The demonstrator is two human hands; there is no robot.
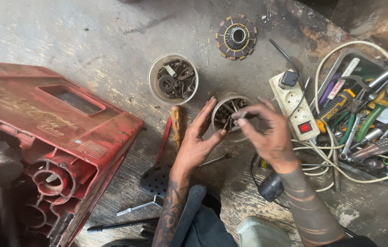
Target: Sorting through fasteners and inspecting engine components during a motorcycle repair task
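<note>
1. Tin (228, 114) of little metal bits sat on the floor, between both hands.
2. Left hand (198, 137) lay open against its side.
3. Right hand (267, 132) pinched a small bit (242, 114) over it.
4. Second tin (173, 78) stood at ten o'clock, power strip (296, 106) at three.

Left hand (197, 139) open, fingers extended upward, palm flat against left side of the small tin can (228, 114). Right hand (267, 130) over can's right rim, fingertips (241, 117) in pinch grip. Both forearms tattooed, angled inward.
</note>
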